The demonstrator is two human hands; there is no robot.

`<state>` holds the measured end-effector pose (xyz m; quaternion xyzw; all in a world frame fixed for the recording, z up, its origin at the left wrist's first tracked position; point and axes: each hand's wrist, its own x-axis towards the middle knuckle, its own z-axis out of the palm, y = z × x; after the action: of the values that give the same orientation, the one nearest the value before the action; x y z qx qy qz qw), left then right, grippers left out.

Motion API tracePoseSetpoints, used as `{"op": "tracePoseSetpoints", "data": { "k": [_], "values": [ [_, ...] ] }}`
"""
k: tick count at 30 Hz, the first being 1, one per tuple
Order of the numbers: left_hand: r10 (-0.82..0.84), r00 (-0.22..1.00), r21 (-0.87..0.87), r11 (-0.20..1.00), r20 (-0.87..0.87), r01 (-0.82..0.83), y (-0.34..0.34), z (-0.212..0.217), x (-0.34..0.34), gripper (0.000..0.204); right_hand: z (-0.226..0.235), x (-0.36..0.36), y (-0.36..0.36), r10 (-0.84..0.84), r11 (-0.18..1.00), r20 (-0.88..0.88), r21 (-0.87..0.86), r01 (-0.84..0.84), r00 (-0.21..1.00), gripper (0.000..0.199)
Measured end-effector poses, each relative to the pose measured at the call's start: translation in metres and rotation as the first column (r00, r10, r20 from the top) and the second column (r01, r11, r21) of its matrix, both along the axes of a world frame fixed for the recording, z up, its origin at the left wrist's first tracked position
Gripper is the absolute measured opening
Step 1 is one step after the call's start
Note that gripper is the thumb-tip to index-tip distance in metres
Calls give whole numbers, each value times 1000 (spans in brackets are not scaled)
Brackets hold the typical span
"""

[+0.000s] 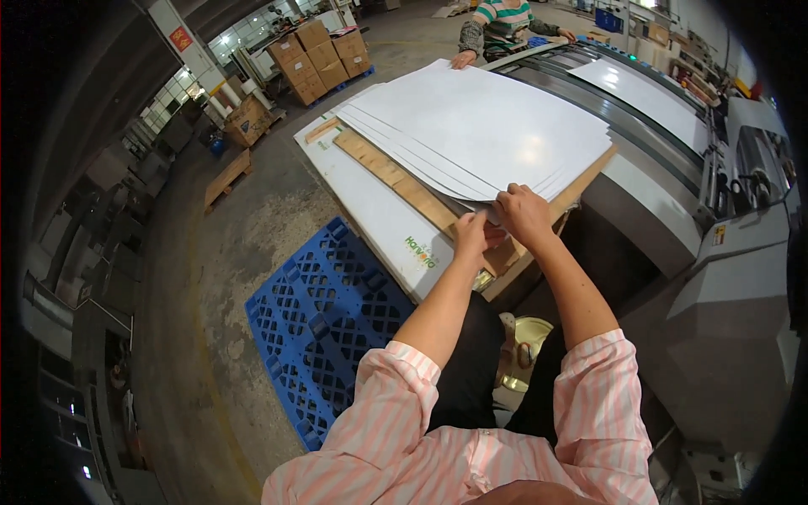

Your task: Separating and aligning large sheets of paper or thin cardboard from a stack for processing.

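My right hand point(523, 209) had its fingers curled over the near corner of the white sheets point(471, 118), grasping it. My left hand point(471, 234) was just beside it at the same corner, fingers bent; its fingertips were partly hidden, so I cannot tell whether they pinched anything.

The sheets were large, smooth and glossy, with bright reflections toward their right side. Their left edges were stepped, several layers showing as thin parallel lines, and the near edge curved at my fingers. They lay stacked over a brown wooden board point(391, 178), which showed along their left side. Beneath was a white panel point(370, 220) with green print.

A blue plastic pallet point(326, 316) lay on the floor to the left. A grey machine point(644, 202) stood to the right. At the far edge, a co-worker's hand point(463, 59) touched the sheets. Stacked cartons point(316, 59) stood well apart, beyond.
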<state>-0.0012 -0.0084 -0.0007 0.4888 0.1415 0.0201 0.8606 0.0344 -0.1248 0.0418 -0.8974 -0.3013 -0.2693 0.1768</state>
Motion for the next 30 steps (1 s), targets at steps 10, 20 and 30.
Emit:
{"op": "tracePoseSetpoints", "data": {
  "k": [10,20,30],
  "values": [
    [25,1000,48,999,18,-26,3,4,-3,9,32,-6,-4,-20,931,75,364,-9,997,12],
    [49,999,42,998,-1,-49,4,2,-4,3,-2,-4,0,12,994,-99,-104,-23,995,18],
    [159,986,102,981,49,-164,17,-4,3,16,-2,5,-5,138,987,-108,-64,-145,985,16]
  ]
}}
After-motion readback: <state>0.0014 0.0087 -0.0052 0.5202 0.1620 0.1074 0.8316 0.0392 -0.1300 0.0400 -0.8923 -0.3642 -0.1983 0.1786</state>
